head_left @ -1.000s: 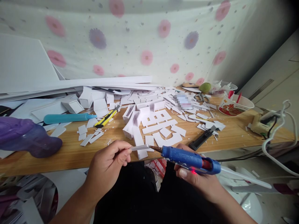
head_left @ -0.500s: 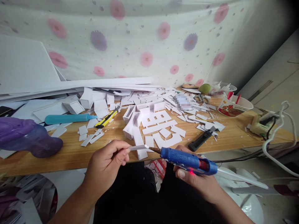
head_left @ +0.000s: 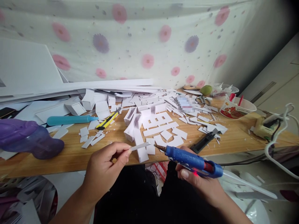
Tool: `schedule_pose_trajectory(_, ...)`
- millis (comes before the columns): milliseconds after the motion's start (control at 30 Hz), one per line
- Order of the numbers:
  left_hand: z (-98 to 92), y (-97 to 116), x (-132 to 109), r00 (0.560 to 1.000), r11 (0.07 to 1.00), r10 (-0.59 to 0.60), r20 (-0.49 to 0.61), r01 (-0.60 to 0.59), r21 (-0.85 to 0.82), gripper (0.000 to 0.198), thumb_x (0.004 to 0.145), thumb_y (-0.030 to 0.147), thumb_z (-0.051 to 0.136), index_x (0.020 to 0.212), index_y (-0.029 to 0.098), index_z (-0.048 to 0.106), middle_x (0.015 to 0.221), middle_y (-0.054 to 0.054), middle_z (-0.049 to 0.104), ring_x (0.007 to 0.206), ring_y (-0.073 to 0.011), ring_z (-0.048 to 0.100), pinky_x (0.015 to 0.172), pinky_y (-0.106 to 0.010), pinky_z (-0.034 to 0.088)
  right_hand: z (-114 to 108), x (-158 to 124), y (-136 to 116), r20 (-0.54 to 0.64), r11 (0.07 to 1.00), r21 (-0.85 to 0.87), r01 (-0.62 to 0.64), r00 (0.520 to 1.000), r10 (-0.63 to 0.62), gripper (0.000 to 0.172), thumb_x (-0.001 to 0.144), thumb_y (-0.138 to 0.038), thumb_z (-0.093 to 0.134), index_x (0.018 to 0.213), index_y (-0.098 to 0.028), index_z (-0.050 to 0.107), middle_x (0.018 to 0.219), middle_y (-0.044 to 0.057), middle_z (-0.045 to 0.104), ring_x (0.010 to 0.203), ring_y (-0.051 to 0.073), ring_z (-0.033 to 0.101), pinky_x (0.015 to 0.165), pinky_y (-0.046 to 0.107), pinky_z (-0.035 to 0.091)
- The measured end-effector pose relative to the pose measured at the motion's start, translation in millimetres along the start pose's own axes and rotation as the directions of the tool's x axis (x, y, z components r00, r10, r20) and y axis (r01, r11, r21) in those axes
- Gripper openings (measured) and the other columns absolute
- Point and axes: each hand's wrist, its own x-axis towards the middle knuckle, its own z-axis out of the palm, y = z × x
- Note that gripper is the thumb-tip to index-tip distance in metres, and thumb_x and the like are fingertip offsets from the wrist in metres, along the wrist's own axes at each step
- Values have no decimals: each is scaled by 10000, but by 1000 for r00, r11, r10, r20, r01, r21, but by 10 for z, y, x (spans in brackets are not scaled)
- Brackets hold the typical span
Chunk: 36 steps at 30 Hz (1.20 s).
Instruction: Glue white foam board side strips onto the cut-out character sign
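My left hand [head_left: 108, 165] pinches a narrow white strip [head_left: 140, 146] between thumb and fingertips, above the table's front edge. Wrapped round a blue glue gun [head_left: 191, 160] is my right hand [head_left: 196, 179]; a red light glows near the thumb and a white glue stick [head_left: 249, 184] sticks out of the back. The gun's brown nozzle points left, a small gap away from the strip's tip. Just behind the strip stand folded white board pieces [head_left: 133, 127], with flat cut-out pieces [head_left: 157, 120] lying to their right.
On the wooden table [head_left: 77, 158] lie a yellow cutter [head_left: 108, 119], a teal bottle [head_left: 70, 120], a purple bottle [head_left: 30, 138] and a black cutter [head_left: 204, 141]. A paper bowl [head_left: 237, 107], scissors [head_left: 202, 100] and a power strip [head_left: 263, 127] with cables stand right.
The glue gun has moved right and slightly down, so its nozzle has parted from the strip's tip. My left hand still holds the strip, and the view has shifted slightly.
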Motion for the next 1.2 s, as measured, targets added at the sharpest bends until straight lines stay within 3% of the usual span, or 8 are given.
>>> schedule_pose_trajectory(133, 26, 84, 46, 974, 957, 203, -103, -175, 230, 56, 835, 163, 623, 812, 214, 632, 616, 75, 629, 502, -57, 566, 528, -184, 436, 63, 51, -71, -16, 990, -128, 56, 998, -58, 155, 851, -388, 646, 859, -234, 663, 796, 15, 590, 711, 159, 557, 645, 269, 464)
schedule_pose_trajectory(333, 70, 152, 75, 922, 883, 377, -89, -329, 334, 82, 828, 119, 640, 838, 198, 620, 645, 45, 644, 525, -83, 557, 541, -233, 420, 240, 117, -147, 30, 951, -283, 128, 992, -124, 219, 836, -375, 625, 697, -207, 605, 756, 39, 550, 691, 193, 563, 616, 317, 463)
schedule_pose_trajectory(767, 57, 167, 50, 897, 844, 437, -62, -386, 374, 75, 829, 112, 648, 813, 184, 634, 630, 38, 663, 540, -94, 601, 558, -233, 440, 277, 125, -130, 29, 934, -328, 140, 990, -138, 230, 832, -306, 608, 642, -202, 533, 715, 12, 499, 666, 166, 527, 598, 299, 435)
schedule_pose_trajectory(1200, 31, 168, 50, 909, 837, 415, -46, -361, 410, 91, 827, 117, 634, 832, 208, 625, 602, 54, 642, 542, -105, 616, 560, -238, 451, 231, 108, -93, 18, 932, -348, 106, 994, -106, 258, 873, -352, 580, 668, -209, 512, 735, 16, 495, 674, 170, 514, 601, 310, 426)
